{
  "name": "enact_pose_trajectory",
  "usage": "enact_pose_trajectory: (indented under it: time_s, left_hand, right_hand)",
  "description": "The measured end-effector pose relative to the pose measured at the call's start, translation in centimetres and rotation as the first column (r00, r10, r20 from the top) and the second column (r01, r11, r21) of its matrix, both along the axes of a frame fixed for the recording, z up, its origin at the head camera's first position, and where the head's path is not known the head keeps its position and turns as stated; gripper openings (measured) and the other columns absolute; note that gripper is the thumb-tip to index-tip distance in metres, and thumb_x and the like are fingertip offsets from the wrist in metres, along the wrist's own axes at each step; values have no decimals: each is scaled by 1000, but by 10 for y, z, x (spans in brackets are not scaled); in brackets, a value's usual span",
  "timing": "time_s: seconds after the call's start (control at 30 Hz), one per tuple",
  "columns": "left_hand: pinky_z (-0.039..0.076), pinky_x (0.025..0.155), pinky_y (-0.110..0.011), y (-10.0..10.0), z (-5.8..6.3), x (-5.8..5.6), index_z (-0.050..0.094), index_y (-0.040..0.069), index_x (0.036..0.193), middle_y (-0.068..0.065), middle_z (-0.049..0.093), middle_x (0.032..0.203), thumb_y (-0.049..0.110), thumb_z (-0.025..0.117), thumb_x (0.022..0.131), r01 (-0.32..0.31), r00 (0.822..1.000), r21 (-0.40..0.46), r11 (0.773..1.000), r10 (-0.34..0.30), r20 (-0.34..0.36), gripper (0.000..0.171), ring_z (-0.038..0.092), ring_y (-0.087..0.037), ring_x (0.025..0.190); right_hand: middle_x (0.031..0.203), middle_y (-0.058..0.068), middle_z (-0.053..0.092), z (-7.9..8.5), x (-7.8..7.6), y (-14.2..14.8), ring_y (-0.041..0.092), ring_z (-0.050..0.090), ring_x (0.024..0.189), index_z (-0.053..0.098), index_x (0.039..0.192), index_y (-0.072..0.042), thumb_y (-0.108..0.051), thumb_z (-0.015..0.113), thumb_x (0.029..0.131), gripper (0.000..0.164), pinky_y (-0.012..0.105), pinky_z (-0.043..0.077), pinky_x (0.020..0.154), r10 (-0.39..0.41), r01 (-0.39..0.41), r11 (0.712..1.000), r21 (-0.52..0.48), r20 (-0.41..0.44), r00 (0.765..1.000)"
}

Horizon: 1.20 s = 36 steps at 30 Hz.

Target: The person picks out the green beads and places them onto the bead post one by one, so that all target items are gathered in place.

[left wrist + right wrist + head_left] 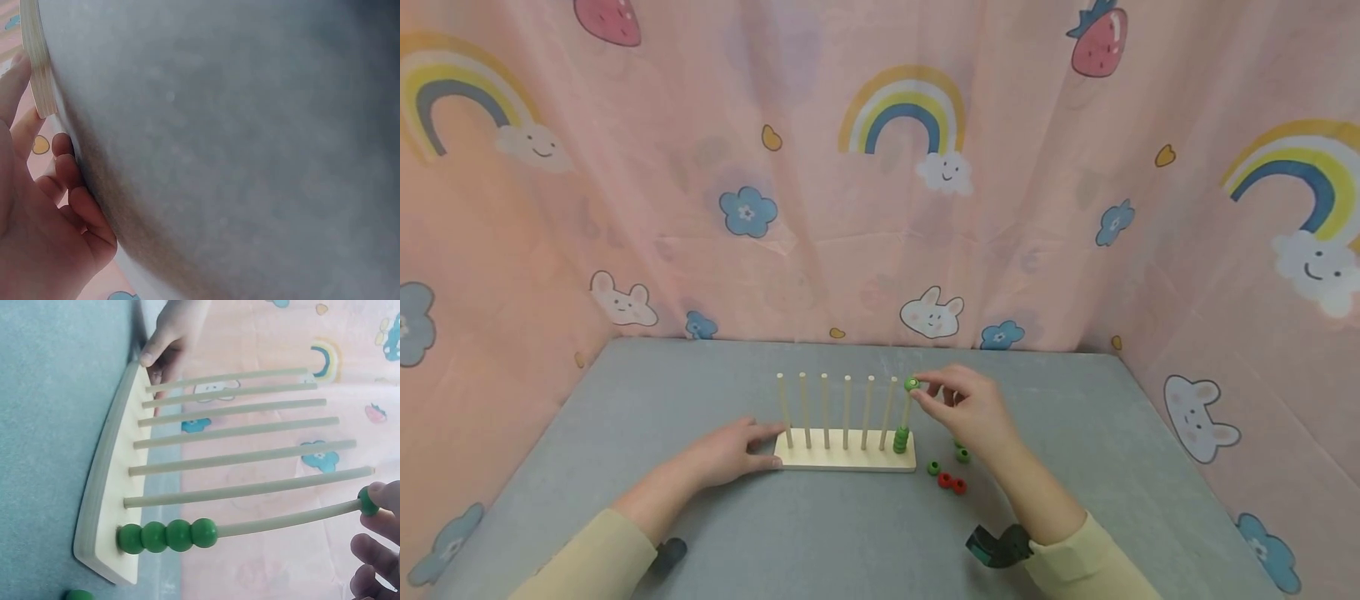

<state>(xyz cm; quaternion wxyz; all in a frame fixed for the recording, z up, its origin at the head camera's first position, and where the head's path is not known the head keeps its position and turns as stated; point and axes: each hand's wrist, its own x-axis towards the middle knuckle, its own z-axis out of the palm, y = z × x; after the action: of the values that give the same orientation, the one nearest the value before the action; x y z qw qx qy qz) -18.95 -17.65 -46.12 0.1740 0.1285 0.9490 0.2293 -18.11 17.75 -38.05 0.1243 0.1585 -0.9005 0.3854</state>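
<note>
A pale wooden peg board (844,460) stands on the table with a row of upright pegs. My left hand (730,454) grips its left end, thumb at the front corner and index finger at the back. At the top of the rightmost peg, my right hand (966,410) pinches a green bead (367,501) between thumb and fingertips. In the right wrist view the bead sits right at the peg's tip. Several green beads (167,535) are stacked at the bottom of that same peg. The other pegs (250,485) are bare. The left wrist view catches only the board's end (39,69).
Loose green beads (933,468) and two red beads (952,482) lie on the grey table (820,533) right of the board, near my right forearm. A pink patterned curtain (820,275) hangs behind and at both sides. A dark device (1000,546) is on my right wrist.
</note>
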Motion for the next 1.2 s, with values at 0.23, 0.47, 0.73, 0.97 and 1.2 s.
enact_pose_trajectory:
  time_s: [0.23, 0.47, 0.73, 0.97, 1.2]
  left_hand:
    - [46, 84, -48, 1, 3, 0, 58, 27, 141, 0, 57, 106, 56, 73, 83, -3, 1000, -5, 1000, 3, -4, 67, 53, -17, 90]
    - [45, 80, -45, 0, 4, 0, 58, 26, 141, 0, 55, 102, 55, 74, 83, 9, 1000, -3, 1000, -9, -8, 66, 53, -18, 88]
    - [42, 74, -40, -1, 0, -2, 58, 27, 141, 2, 51, 94, 54, 73, 84, 9, 1000, -8, 1000, -9, -4, 66, 49, -16, 81]
    - [43, 75, -41, -1, 0, -2, 58, 27, 141, 3, 52, 95, 53, 74, 84, 7, 1000, -5, 1000, -7, -4, 65, 49, -16, 83]
    - [41, 73, -40, -1, 0, -1, 57, 27, 142, 3, 51, 93, 53, 73, 84, 10, 1000, -5, 1000, -10, 0, 65, 48, -17, 81]
  right_hand:
    - [82, -10, 60, -8, 0, 0, 13, 48, 68, 78, 105, -19, -25, 79, 87, 19, 27, 39, 56, 12, -15, 997, 82, 39, 999]
    - [82, -10, 59, -24, 2, -2, 13, 48, 71, 78, 106, -19, -27, 79, 87, 20, 28, 40, 57, -20, -1, 990, 142, 144, 989]
    - [80, -13, 59, -44, 1, -3, 12, 48, 71, 79, 102, -21, -30, 78, 87, 18, 30, 41, 59, -45, 8, 981, 192, 190, 981]
    - [80, -15, 59, -52, -1, -2, 12, 49, 73, 78, 102, -23, -33, 78, 86, 19, 32, 43, 63, -38, -15, 975, 223, 230, 972]
    - [79, -15, 59, -54, -1, 1, 12, 50, 73, 78, 106, -23, -31, 79, 86, 22, 32, 43, 63, -28, -28, 976, 218, 248, 968]
